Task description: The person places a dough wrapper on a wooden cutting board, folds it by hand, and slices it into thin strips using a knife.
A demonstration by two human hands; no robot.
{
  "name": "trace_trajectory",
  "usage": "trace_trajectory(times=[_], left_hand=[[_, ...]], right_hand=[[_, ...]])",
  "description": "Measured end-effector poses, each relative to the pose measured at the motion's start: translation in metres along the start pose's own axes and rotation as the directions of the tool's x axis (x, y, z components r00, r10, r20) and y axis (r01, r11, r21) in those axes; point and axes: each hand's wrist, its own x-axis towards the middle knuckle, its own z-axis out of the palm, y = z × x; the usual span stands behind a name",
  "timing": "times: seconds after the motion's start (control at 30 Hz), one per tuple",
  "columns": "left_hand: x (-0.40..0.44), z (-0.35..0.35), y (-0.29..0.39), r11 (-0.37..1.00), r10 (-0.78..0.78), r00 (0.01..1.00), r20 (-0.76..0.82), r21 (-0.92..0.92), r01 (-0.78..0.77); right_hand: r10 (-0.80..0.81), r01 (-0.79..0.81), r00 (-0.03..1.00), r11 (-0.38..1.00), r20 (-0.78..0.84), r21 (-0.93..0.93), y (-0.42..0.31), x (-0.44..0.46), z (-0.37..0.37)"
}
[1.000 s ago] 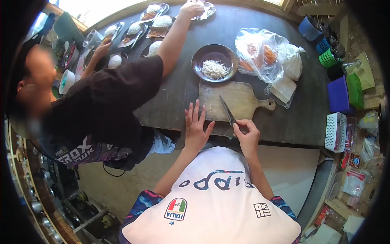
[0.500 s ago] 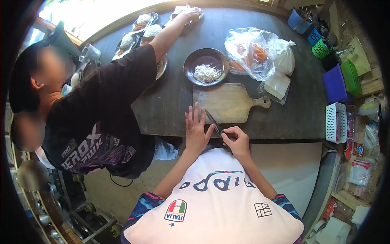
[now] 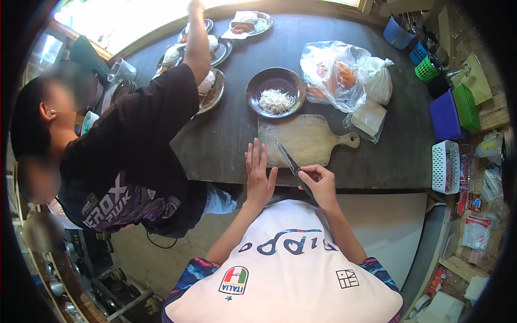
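Knife farther over the board than before, slender, dark, pointed.

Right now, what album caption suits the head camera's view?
Right hand holds a knife at a wooden board; a plate of white shreds sits beyond.

Opened a gap between the fingers of the left hand and the knife, close beside them half a second ago, and drew those fingers nearer together. Moved the right hand a little farther from the left thumb. Raised the other person's arm away from the far plate, to ahead and left of the left hand.
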Motion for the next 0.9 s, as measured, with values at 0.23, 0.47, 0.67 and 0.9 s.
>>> trace_trajectory(times=[0.23, 0.47, 0.67, 0.9], left_hand=[[0.002, 0.003, 0.003, 0.999, 0.025, 1.0, 0.008, 0.03, -0.026], [0.003, 0.001, 0.003, 1.0, -0.002, 1.0, 0.019, 0.03, 0.001], [-0.001, -0.003, 0.012, 0.997, 0.065, 0.997, -0.04, 0.053, -0.063], [0.043, 0.031, 0.048, 0.922, 0.383, 0.924, 0.007, -0.055, -0.382]], right_hand=[[-0.456, 0.418, 0.889, 0.848, -0.047, -0.325, -0.072, 0.066, 0.013], [-0.814, 0.498, 0.572, 0.248, 0.1, -0.831, -0.045, 0.112, 0.017], [-0.346, 0.278, 0.927, 0.894, -0.148, -0.351, -0.014, 0.041, -0.029], [-0.228, 0.252, 0.838, 0.968, -0.496, -0.018, -0.005, 0.002, -0.073]])
